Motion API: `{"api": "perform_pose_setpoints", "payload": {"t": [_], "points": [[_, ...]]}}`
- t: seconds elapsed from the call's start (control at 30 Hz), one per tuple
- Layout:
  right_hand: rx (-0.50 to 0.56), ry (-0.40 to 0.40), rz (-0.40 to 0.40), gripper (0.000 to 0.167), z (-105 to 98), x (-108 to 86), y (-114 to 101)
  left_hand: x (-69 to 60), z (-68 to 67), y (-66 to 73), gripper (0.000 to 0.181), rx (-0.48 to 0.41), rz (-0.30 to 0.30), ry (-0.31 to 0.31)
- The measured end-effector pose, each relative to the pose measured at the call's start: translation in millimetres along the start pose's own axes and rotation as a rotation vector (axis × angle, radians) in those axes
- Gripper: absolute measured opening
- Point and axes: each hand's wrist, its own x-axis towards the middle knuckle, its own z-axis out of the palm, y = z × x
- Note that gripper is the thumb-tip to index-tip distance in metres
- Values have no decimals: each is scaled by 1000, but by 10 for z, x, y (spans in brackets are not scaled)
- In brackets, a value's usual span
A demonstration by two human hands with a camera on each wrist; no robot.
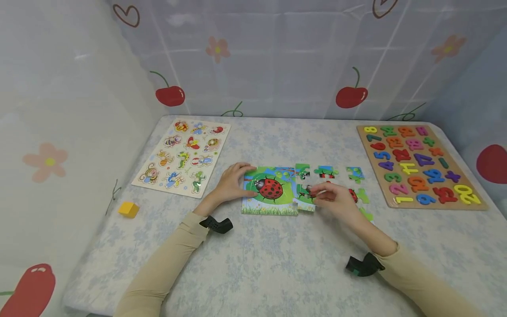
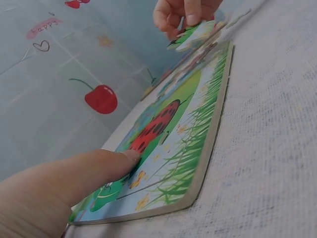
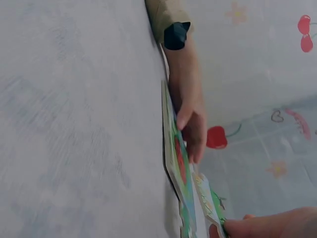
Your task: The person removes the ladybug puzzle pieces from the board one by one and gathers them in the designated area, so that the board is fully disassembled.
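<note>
A square ladybug picture board (image 1: 270,191) lies flat on the table. My left hand (image 1: 233,182) rests at its left side; the thumb (image 2: 111,163) lies on the printed face and the other fingers reach the far left corner. Just right of the board, my right hand (image 1: 336,202) pinches a jigsaw piece (image 1: 305,203) with green, white and black print. That piece looks raised and tilted in the left wrist view. Loose jigsaw pieces lie beyond and beside the right hand, among them one at the board's upper right (image 1: 303,171) and one farther right (image 1: 355,173).
At the back left lies an insect puzzle board (image 1: 180,156). A wooden number puzzle board (image 1: 420,167) lies at the right. Near the left table edge sits a yellow block (image 1: 128,209). A printed curtain (image 1: 269,61) hangs behind the table.
</note>
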Motion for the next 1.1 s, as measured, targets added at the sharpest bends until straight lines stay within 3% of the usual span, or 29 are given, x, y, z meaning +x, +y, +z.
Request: {"api": "perform_pose_setpoints", "payload": {"t": [0.23,0.43,0.53,0.83,1.1], "points": [[-92,-13,81,29,-379,-314,115,-4,-13,-33,76,-31,4,-22],[-122,-9,79,30,-443,-414,195,34,21,-82,55,-126,-30,21],[-148,-9,61,28,-428,-417,209,37,24,-97,48,-164,-46,38],[-257,-7,24,25,-376,-330,161,28,14,-70,47,-161,-15,52],[-227,-49,-74,23,30,-4,-12,19,23,-67,47,-147,-25,53]]}}
